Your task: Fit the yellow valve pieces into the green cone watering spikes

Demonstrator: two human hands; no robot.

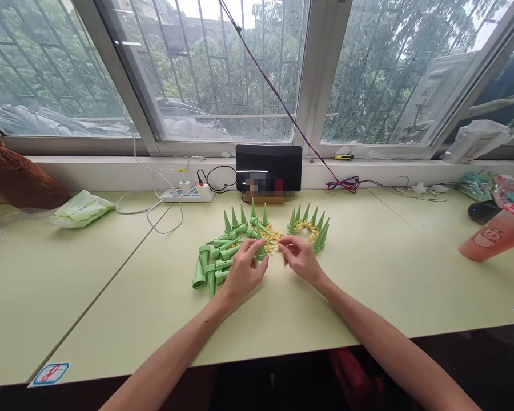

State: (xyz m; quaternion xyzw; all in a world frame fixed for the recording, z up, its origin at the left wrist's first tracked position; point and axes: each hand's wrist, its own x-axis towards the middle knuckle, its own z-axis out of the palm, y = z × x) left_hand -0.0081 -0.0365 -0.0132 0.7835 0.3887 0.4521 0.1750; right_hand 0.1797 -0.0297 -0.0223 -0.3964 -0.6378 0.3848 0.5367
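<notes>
My left hand (246, 267) has its fingers closed around a green plastic spike (261, 251), which stands point up between thumb and fingertips. Just to the right, my right hand (298, 258) is pinched near the spike; whatever its fingertips hold is too small to make out. Small yellow plastic pieces (274, 234) lie in a heap behind both hands. Left of my left hand is a pile of green spikes (212, 268) with wide caps, lying on their sides and crossing. More green cones (233, 216) stand upright behind the pile. Another group of upright cones (321, 231) curves around yellow pieces (310, 226) at the right.
A dark screen (268, 168) on a wooden stand is at the back of the table (368, 285). A power strip (188, 196) with white cables lies left of it. A tissue pack (83, 209) is at far left, a pink cup (488, 237) at far right.
</notes>
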